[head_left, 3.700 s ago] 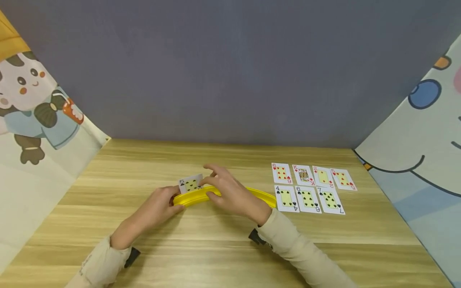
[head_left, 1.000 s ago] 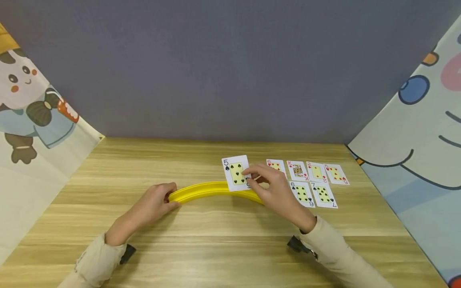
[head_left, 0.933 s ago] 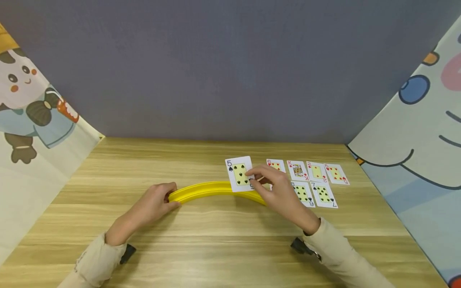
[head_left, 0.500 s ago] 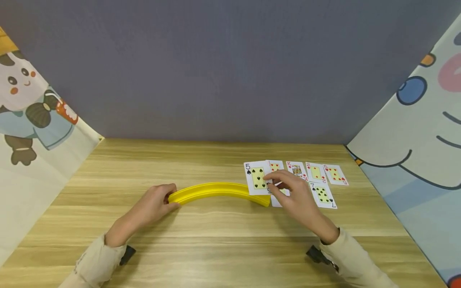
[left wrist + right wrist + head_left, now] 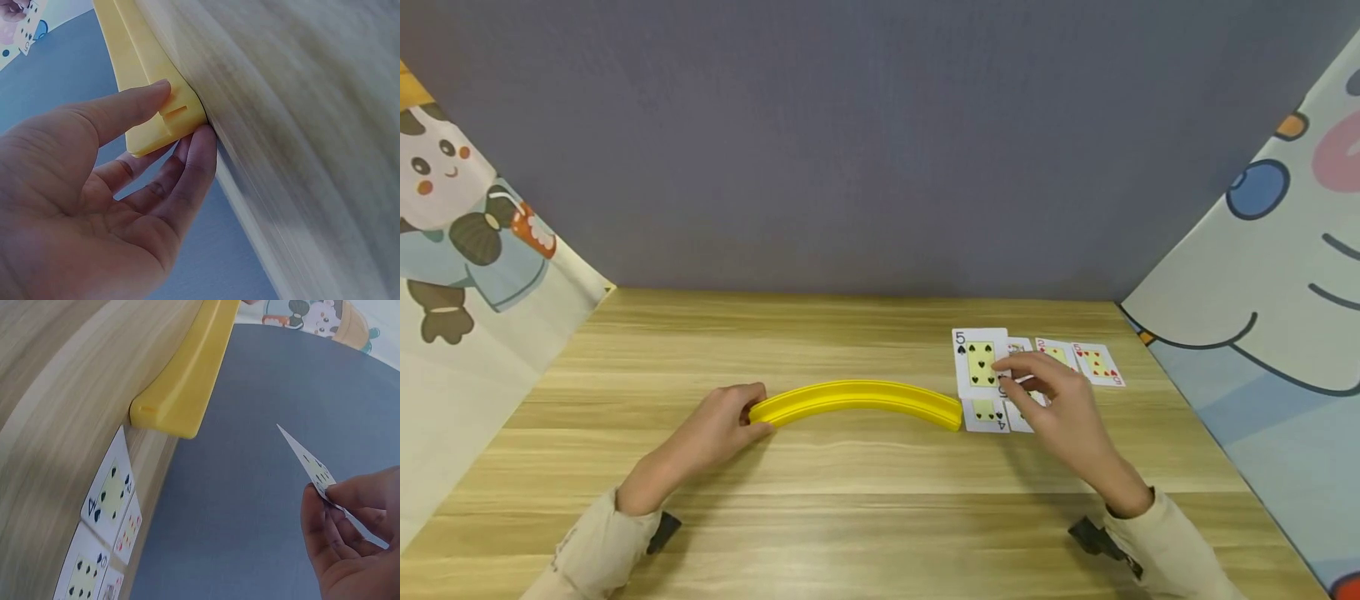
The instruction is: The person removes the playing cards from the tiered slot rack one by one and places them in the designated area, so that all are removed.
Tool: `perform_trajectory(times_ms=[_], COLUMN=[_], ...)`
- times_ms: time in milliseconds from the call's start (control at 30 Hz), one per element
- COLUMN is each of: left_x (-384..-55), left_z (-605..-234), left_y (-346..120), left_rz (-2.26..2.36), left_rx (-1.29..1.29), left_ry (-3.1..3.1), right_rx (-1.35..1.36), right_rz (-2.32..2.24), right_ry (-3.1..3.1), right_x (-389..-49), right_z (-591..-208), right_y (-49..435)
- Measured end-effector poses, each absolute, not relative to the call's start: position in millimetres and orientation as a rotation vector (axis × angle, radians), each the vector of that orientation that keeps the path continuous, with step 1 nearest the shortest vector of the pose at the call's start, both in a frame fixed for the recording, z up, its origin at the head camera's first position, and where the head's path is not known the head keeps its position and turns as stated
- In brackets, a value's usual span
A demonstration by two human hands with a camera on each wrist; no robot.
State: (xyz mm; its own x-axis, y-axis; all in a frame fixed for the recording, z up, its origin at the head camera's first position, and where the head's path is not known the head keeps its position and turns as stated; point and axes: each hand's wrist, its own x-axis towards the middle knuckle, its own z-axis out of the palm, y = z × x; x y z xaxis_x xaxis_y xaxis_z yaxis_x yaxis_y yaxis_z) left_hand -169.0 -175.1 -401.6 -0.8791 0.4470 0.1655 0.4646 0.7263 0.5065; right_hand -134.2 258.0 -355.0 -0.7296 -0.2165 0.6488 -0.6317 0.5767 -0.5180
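Observation:
Between thumb and fingers, my right hand [image 5: 1063,408] pinches the five of spades [image 5: 981,364] near its right edge. In the right wrist view, this playing card [image 5: 309,465] hangs in the air, apart from the table. My left hand [image 5: 718,425] grips the left end of a curved yellow card holder [image 5: 857,393]; the left wrist view has the thumb on one face of the holder [image 5: 140,69] and fingers at its end. The holder's groove shows no card. Below the raised card lie the four of spades [image 5: 986,413] and, partly covered, other cards.
On the wooden table [image 5: 865,517], two rows of face-up cards lie at the right, among them the two of diamonds [image 5: 1052,352] and five of hearts [image 5: 1098,364]. A grey wall [image 5: 865,150] stands behind; patterned panels flank both sides.
My right hand took the five of spades out of the holder's left part and carried it right, over the laid-out cards. My left hand stays on the holder's end.

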Motion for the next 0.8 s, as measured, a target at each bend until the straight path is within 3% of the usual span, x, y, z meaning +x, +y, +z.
perform_trajectory(times_ms=[467, 800], left_x=[-168.8, -169.9], left_z=[-401.7, -404.3], left_y=[-177.2, -177.1], left_rz=[-0.862, -0.868], left_rx=[-0.744, -0.753], left_ry=[-2.895, -2.895], right_rx=[0.575, 0.340], right_rz=[1.004, 1.001], right_ry=[-2.293, -2.290], right_x=[-132.0, -125.5], right_z=[-361.5, -374.8], right_y=[295.1, 328.2])
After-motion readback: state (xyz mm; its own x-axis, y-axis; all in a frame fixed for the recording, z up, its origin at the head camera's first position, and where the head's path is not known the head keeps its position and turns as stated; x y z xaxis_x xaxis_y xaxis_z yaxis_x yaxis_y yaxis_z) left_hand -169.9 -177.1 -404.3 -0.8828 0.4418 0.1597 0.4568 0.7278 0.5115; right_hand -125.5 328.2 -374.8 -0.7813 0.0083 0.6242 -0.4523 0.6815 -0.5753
